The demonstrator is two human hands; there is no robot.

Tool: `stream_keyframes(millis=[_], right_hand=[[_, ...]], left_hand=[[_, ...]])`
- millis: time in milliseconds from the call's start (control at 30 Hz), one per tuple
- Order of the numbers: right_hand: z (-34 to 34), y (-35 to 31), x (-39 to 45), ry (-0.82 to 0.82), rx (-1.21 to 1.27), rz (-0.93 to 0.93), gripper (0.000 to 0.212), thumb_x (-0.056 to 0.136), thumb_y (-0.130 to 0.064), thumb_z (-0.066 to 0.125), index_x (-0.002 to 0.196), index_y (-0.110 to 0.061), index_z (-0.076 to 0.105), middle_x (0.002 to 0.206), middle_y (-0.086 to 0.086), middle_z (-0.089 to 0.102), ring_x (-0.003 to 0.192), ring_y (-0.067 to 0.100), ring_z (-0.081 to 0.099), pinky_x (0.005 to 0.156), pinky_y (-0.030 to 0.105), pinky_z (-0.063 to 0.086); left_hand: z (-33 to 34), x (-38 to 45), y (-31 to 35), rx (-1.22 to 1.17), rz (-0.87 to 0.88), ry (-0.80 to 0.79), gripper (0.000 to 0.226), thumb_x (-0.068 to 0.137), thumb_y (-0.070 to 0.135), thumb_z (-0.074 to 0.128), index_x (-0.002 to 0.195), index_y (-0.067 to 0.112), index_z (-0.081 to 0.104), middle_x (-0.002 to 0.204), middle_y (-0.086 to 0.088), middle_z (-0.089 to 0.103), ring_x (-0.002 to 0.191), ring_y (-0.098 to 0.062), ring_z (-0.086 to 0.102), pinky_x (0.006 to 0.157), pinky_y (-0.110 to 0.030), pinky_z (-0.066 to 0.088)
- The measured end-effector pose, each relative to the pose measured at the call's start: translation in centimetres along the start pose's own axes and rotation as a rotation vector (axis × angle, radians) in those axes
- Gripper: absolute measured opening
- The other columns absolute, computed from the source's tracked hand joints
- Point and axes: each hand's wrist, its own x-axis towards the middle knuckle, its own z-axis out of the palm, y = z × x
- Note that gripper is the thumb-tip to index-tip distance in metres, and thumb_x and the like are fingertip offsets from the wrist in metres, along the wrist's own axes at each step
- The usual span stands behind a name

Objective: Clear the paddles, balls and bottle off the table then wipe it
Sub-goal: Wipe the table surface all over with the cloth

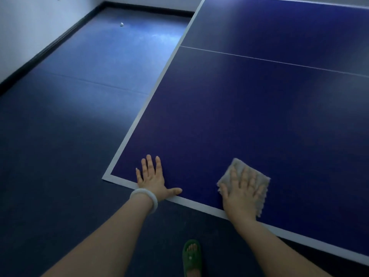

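Observation:
The blue ping-pong table [249, 108] with white edge lines fills the right of the head view. My left hand [152, 176] lies flat on its near corner, fingers straight and spread, a white bangle on the wrist. My right hand [242, 193] presses flat on a grey cloth [237, 166] near the table's front edge, fingers straight. A white ball [122, 24] lies on the floor at the far left by the wall. No paddles or bottle show on the visible table.
Blue floor [69, 126] stretches left of the table to a white wall with a dark skirting board [40, 54]. A foot in a green slipper [192, 256] stands below the table's front edge.

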Motion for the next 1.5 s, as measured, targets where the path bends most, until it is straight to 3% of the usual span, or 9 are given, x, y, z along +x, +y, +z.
stream_keyframes(millis=[100,167,433,633,700,867,1067,1267,1500], right_hand=[[0.7,0.6,-1.8,-0.04,-0.091,-0.397,0.064,0.097,-0.058,0.009,0.15,-0.038,-0.021,0.156,-0.004,-0.035,0.147,0.022,-0.027,0.117,0.053,-0.018],[0.5,4.3,-2.5,-0.006,-0.12,-0.432,0.064,0.095,-0.062,0.0,0.152,-0.038,-0.014,0.16,-0.005,-0.025,0.149,0.02,-0.018,0.119,0.05,-0.011],[-2.0,13.8,-3.3,0.055,0.045,0.535,0.068,0.093,-0.061,-0.002,0.154,-0.033,-0.015,0.162,0.005,-0.018,0.15,0.027,-0.014,0.118,0.057,-0.002],[0.0,12.5,-5.2,0.13,-0.057,-0.24,0.065,0.098,-0.052,0.029,0.156,-0.034,0.007,0.165,0.001,0.002,0.152,0.023,0.001,0.118,0.053,0.004],[-0.5,16.6,-5.4,0.142,-0.1,-0.313,0.063,0.098,-0.051,0.031,0.156,-0.037,0.01,0.164,-0.004,0.009,0.152,0.017,0.003,0.117,0.051,0.007],[-2.0,24.8,-6.6,0.298,0.23,0.315,0.056,0.1,-0.04,0.045,0.152,-0.036,0.023,0.158,0.0,0.028,0.145,0.023,0.021,0.118,0.05,0.017],[-1.9,22.9,-7.7,0.388,0.41,0.362,0.029,0.087,-0.02,0.07,0.115,-0.024,0.065,0.118,0.003,0.046,0.113,0.024,0.042,0.091,0.04,0.029],[-2.9,26.2,-10.2,0.235,0.468,0.143,0.005,0.093,-0.032,0.062,0.098,-0.031,0.062,0.105,-0.013,0.04,0.098,0.008,0.038,0.084,0.019,0.024],[-5.2,33.2,-14.7,0.139,0.399,0.251,0.008,0.091,-0.023,0.06,0.086,-0.03,0.057,0.099,-0.011,0.042,0.085,0.005,0.039,0.083,0.028,0.043]], left_hand=[[-0.2,-0.7,1.9,-0.015,-0.041,0.109,0.112,0.084,0.073,0.047,0.152,0.015,-0.019,0.16,-0.012,-0.025,0.147,-0.031,-0.021,0.12,-0.052,-0.006],[0.5,-1.6,4.3,0.025,0.022,0.209,0.099,0.091,0.066,0.04,0.153,0.011,-0.013,0.161,-0.013,-0.019,0.148,-0.032,-0.017,0.121,-0.05,-0.003],[6.9,-5.7,15.3,0.133,0.423,0.113,0.1,0.089,0.074,0.031,0.149,0.018,-0.027,0.152,-0.013,-0.039,0.142,-0.032,-0.033,0.118,-0.05,-0.017],[8.6,-5.2,15.9,0.2,0.369,0.118,0.103,0.085,0.08,0.018,0.138,0.017,-0.044,0.139,-0.014,-0.056,0.129,-0.032,-0.05,0.111,-0.052,-0.028],[8.6,-5.1,15.9,0.203,0.358,0.121,0.102,0.08,0.084,0.008,0.137,0.018,-0.045,0.139,-0.013,-0.055,0.13,-0.032,-0.05,0.111,-0.051,-0.029],[8.1,-5.8,16.5,0.247,0.336,0.133,0.112,0.045,0.086,-0.037,0.136,0.02,-0.044,0.141,-0.012,-0.053,0.133,-0.031,-0.047,0.102,-0.046,-0.037],[8.0,-5.7,16.6,0.314,0.288,0.148,0.103,0.075,0.085,0.002,0.143,0.018,-0.037,0.153,-0.013,-0.039,0.144,-0.034,-0.029,0.119,-0.049,-0.013],[7.4,-8.5,20.3,0.289,0.159,0.097,0.092,0.094,0.067,0.031,0.154,0.01,-0.01,0.161,-0.018,-0.014,0.149,-0.039,-0.008,0.121,-0.049,0.008],[11.1,-15.2,29.0,0.408,0.334,0.037,0.073,0.101,0.044,0.037,0.155,0.009,0.003,0.163,-0.015,-0.002,0.149,-0.036,0.002,0.121,-0.049,0.011]])
